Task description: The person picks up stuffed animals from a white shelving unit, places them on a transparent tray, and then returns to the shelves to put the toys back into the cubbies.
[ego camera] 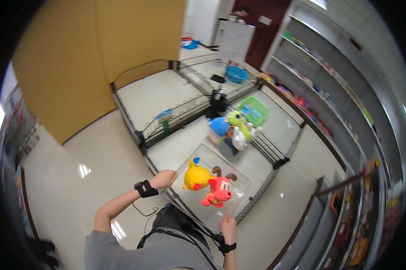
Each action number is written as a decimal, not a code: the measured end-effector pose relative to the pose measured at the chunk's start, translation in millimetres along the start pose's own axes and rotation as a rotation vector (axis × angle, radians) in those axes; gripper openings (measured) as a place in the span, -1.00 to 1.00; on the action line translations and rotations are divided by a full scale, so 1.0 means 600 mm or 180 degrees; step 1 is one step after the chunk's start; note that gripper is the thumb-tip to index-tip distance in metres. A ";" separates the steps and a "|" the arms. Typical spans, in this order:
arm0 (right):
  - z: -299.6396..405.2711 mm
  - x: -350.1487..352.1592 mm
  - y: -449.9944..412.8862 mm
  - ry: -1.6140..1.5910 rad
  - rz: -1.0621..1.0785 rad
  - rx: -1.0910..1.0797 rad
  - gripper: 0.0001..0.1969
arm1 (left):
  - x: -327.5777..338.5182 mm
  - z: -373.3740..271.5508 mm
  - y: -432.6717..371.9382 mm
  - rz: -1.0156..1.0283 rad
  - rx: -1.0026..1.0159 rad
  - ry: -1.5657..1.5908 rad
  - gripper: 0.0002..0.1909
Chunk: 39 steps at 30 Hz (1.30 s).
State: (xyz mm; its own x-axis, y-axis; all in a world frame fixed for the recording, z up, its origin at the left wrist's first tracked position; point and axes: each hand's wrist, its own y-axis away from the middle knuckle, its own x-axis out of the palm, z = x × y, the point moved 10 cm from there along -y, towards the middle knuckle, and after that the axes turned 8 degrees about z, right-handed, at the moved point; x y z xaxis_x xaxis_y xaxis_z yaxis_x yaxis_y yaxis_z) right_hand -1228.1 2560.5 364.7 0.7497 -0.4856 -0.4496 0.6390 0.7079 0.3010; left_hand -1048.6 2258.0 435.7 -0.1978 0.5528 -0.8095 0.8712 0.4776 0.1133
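Note:
Over the near section of the white-topped display table (171,143) is a clear plastic box (238,180). Fingers of my left hand (164,179) close on its left edge, and my right hand (228,225) grips the edge nearest me on the right. Two plush toys lie inside: a round yellow one (197,174) with a blue tip, and a red one (220,189) with brown antler-like parts and a pale muzzle. Whether the box's base rests on the table cannot be told.
Beyond the box sit a blue plush toy (219,126), a green one (240,124) and a white one (239,139). A green basket (256,109) and a blue basin (236,74) stand farther back. Low wire fences (272,150) divide the table. Stocked shelves (324,72) line the right.

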 end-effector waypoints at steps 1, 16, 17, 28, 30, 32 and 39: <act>0.012 0.003 0.009 -0.0145 0.0077 0.0094 -0.71 | 0.004 0.007 0.011 0.0049 -0.0067 0.0090 -0.68; 0.158 0.171 0.012 0.1001 0.0676 -0.0920 -0.69 | -0.091 0.114 0.313 -0.0861 -0.1087 0.0495 -0.70; 0.185 0.196 0.024 0.1115 0.0756 -0.1066 -0.70 | -0.090 0.132 0.344 -0.0892 -0.1101 0.0498 -0.70; 0.342 0.490 0.079 0.1233 0.1154 -0.1704 -0.76 | -0.112 0.339 0.654 -0.1566 -0.2255 0.1490 -0.66; 0.347 0.560 0.094 0.1228 0.1416 -0.1699 -0.77 | -0.072 0.410 0.733 -0.1743 -0.2417 0.1931 -0.66; 0.376 0.613 0.112 0.1161 0.1628 -0.1552 -0.78 | -0.062 0.450 0.787 -0.1866 -0.2457 0.2107 -0.66; 0.394 0.772 0.145 0.1247 0.1850 -0.1561 -0.74 | -0.034 0.569 0.907 -0.2284 -0.2563 0.2744 -0.65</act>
State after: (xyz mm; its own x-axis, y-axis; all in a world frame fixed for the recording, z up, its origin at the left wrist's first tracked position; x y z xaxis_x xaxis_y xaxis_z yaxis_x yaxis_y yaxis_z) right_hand -784.5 2275.6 381.4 0.7639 0.1719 -0.6220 -0.0432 0.9753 0.2165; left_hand -416.9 2273.8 317.0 -0.9589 0.1229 -0.2559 0.0220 0.9309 0.3647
